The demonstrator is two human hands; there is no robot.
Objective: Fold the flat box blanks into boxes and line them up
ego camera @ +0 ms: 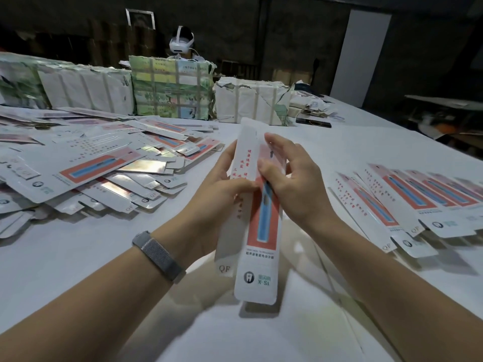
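Observation:
I hold one long white box blank (258,246) with a red panel and a blue toothbrush picture upright over the middle of the table. My left hand (222,184) grips its left side, thumb across the front. My right hand (290,176) pinches its right edge near the top, fingers curled round it. The blank looks partly folded along its length. A loose heap of flat blanks (104,168) lies at the left. A row of folded boxes (407,202) lies side by side at the right.
Wrapped paper bundles (170,90) stand in a line along the far side of the white table (78,257). Behind them sits a person wearing a white headset (181,44). A dark phone (313,122) and paper scraps lie at the far right.

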